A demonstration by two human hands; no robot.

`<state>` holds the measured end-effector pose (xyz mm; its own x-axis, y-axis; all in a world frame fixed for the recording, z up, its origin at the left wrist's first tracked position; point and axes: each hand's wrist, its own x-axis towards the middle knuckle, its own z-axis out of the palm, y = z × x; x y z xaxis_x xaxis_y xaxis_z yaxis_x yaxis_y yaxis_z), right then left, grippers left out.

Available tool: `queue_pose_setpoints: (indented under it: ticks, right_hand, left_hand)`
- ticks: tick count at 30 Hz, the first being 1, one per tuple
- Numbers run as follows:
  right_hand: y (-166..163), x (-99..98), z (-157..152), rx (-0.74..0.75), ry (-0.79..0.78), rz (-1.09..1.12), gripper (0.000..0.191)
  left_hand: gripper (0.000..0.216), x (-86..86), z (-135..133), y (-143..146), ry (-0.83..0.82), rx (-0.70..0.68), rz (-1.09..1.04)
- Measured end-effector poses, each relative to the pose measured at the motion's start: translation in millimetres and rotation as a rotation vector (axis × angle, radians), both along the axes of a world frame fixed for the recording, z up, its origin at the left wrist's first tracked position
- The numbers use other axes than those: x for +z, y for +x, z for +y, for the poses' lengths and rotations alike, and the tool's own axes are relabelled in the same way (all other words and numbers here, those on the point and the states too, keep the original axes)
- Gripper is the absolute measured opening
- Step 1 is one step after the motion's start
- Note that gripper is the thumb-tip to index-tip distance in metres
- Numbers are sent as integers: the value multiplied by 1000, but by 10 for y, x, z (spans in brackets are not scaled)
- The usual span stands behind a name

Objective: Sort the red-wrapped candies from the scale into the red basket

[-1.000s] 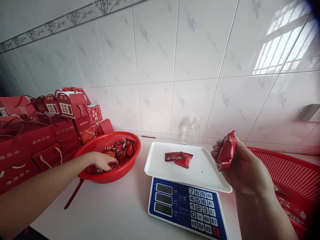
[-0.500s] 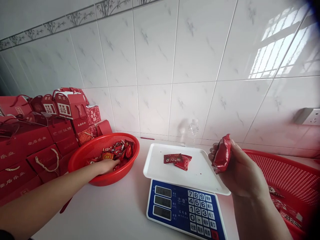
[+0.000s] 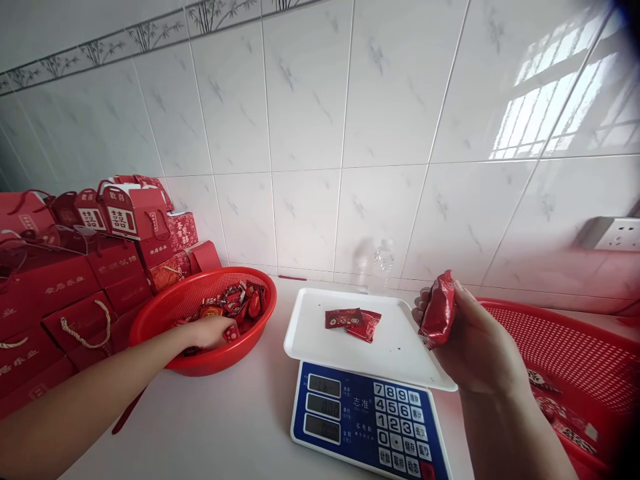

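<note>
Inside the left red plastic basket (image 3: 200,365), my left hand (image 3: 207,331) is closed, with a small red wrapped candy (image 3: 231,333) at its fingertips. Many wrapped sweets (image 3: 235,300) lie around it in the basket; part of the hand's underside is hidden. Above the right edge of the scale's white tray (image 3: 305,343), my right hand (image 3: 475,347) grips a shiny red foil packet (image 3: 440,312) upright. Two flat red packets (image 3: 367,325) overlap on the tray. Below it, the blue scale panel (image 3: 363,417) shows number keys and three small displays.
Red gift boxes (image 3: 75,273) with cord handles are stacked at the left. A second red basket (image 3: 565,340) with packets stands at the right. A clear plastic bottle (image 3: 383,267) is behind the tray, by the tiled wall. A socket (image 3: 615,233) is at far right.
My left hand has lifted slightly in the basket, and a red candy now shows at its fingertips. My right hand still holds the foil packet. The view has shifted slightly.
</note>
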<state>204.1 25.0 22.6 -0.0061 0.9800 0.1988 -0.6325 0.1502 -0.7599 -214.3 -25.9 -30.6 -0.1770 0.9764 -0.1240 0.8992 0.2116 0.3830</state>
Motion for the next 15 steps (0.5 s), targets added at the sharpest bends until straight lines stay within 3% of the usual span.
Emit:
queue_pose_setpoints:
  ticks: [7,15]
  right_hand:
    - [-28,13,3,-24,-29,12,24]
    - [-51,52,-39,-14,-47,5,23]
  left_hand:
    - [14,242,96,-214,174,99,-192]
    - [28,367,47,-282,375,306,-563]
